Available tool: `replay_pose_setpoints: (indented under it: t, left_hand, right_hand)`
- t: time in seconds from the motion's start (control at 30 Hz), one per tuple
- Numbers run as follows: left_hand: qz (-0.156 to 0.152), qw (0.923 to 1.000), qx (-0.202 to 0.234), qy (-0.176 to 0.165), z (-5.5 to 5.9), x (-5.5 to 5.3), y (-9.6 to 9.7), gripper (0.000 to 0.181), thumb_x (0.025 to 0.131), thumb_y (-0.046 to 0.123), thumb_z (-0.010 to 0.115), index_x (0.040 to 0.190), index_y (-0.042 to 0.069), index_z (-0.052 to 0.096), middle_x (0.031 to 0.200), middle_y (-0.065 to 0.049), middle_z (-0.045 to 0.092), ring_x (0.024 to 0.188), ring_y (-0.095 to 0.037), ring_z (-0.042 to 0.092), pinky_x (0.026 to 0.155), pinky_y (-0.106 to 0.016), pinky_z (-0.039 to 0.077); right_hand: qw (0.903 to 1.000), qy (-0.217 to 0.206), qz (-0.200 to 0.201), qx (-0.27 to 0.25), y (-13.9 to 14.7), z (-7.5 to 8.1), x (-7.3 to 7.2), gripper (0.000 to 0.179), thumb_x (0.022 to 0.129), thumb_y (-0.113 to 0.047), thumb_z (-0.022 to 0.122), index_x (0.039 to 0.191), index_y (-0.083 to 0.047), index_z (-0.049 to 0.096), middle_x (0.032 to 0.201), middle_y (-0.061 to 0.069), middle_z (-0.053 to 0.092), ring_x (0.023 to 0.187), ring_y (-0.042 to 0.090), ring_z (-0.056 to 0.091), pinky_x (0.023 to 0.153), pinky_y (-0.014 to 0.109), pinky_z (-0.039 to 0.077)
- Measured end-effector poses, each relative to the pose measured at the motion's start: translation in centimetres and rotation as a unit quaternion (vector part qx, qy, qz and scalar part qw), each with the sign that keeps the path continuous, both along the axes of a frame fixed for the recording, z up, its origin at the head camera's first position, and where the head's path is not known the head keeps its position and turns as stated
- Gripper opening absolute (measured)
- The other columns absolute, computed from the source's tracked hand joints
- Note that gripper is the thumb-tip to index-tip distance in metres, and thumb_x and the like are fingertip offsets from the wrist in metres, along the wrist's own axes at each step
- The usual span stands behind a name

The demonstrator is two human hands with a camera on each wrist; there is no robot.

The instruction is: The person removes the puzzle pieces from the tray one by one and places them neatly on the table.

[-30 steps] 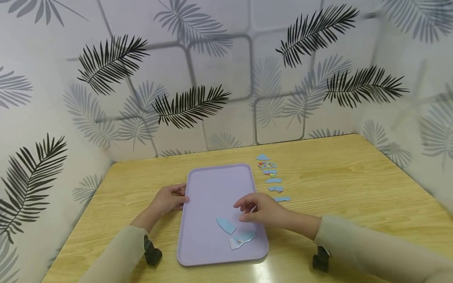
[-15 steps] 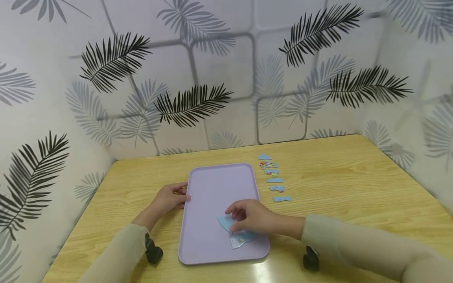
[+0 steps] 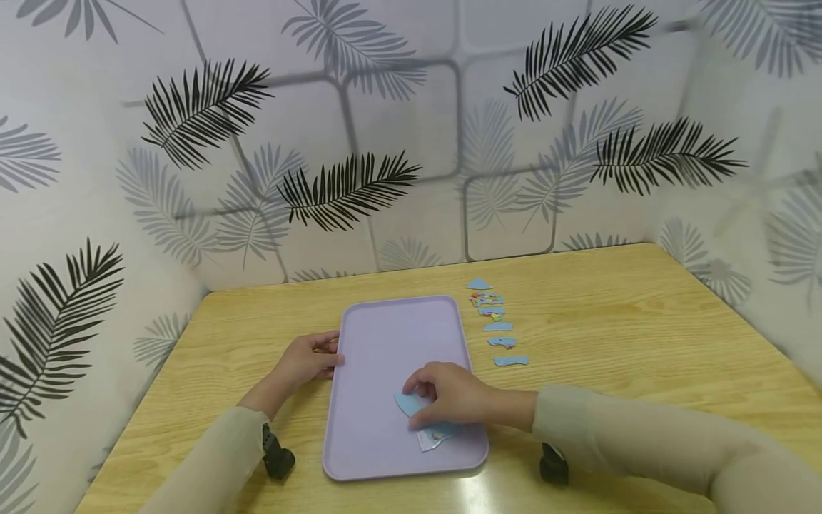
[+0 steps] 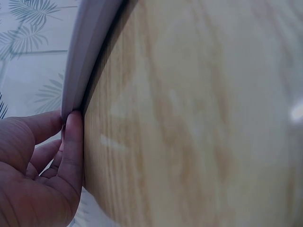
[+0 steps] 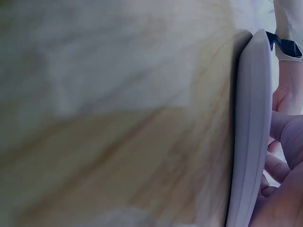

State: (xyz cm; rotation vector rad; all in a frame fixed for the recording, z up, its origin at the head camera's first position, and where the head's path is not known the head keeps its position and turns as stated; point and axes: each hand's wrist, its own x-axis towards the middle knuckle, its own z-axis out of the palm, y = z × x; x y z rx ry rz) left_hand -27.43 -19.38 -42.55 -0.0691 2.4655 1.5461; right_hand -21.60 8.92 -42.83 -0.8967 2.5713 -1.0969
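A lavender tray [image 3: 382, 343] lies on the wooden table. My left hand [image 3: 307, 360] grips its left rim; in the left wrist view, the thumb and fingers of that hand [image 4: 40, 165] meet the tray's edge [image 4: 85, 52]. Over the tray's lower right part is my right hand [image 3: 452, 394], fingers bent and thumb apart from them. Below its fingertips lies a pale blue puzzle piece [image 3: 404, 402], partly covered; contact is unclear. Beside it, a blue-and-white puzzle piece [image 3: 429, 438] lies partly hidden under the hand. The right wrist view shows the right hand [image 5: 289, 175] behind the tray's side wall.
Right of the tray, several flat puzzle pieces [image 3: 499, 326] lie in a column on the table [image 3: 610, 321]. Some are plain blue, others carry colourful print. A leaf-patterned wall [image 3: 411, 114] stands behind the table.
My right hand has moved left and down across the tray, its fingertips coming over the pale blue puzzle piece. The left hand keeps its hold on the rim.
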Motion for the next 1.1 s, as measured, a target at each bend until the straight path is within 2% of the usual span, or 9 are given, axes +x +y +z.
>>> replay_pose_setpoints:
  t: [0.27,0.5,1.0,1.1]
  left_hand:
    - [0.000,1.0000,-0.004,0.001,0.0,-0.1,-0.1,0.057,0.088,-0.003,0.068,0.142,0.000,0.048,0.108,-0.013,0.056,0.078,-0.014,0.059,0.066,-0.028,0.056]
    - [0.004,1.0000,-0.004,0.000,-0.1,-0.1,-0.2,0.057,0.088,-0.002,0.069,0.142,0.001,0.049,0.107,-0.013,0.055,0.078,-0.015,0.058,0.066,-0.027,0.056]
    - [0.000,1.0000,-0.004,0.007,-0.2,0.0,-0.1,0.058,0.088,-0.003,0.069,0.142,0.000,0.048,0.107,-0.013,0.056,0.077,-0.014,0.060,0.066,-0.027,0.056]
    - [0.001,1.0000,-0.006,0.006,-0.2,-0.1,-0.1,0.058,0.088,-0.003,0.069,0.142,0.000,0.048,0.106,-0.013,0.056,0.077,-0.014,0.060,0.065,-0.027,0.056]
  right_hand:
    - [0.9997,0.000,0.024,0.003,0.3,0.4,-0.2,0.032,0.076,-0.013,0.083,0.107,-0.011,0.073,0.088,-0.003,0.054,0.075,0.012,0.049,0.066,0.024,0.044]
    - [0.9995,-0.008,0.030,-0.004,0.6,0.7,-0.4,0.027,0.080,-0.005,0.078,0.107,-0.009,0.074,0.089,-0.003,0.059,0.075,0.010,0.052,0.067,0.023,0.046]
    - [0.9988,-0.034,0.029,-0.019,1.1,0.4,-0.8,0.025,0.082,-0.008,0.078,0.106,-0.008,0.073,0.088,-0.006,0.063,0.076,0.011,0.053,0.066,0.023,0.046]
    - [0.9983,-0.044,0.027,-0.026,1.3,0.4,-0.9,0.025,0.082,-0.009,0.078,0.107,-0.010,0.074,0.091,-0.007,0.064,0.081,0.010,0.055,0.070,0.023,0.048]
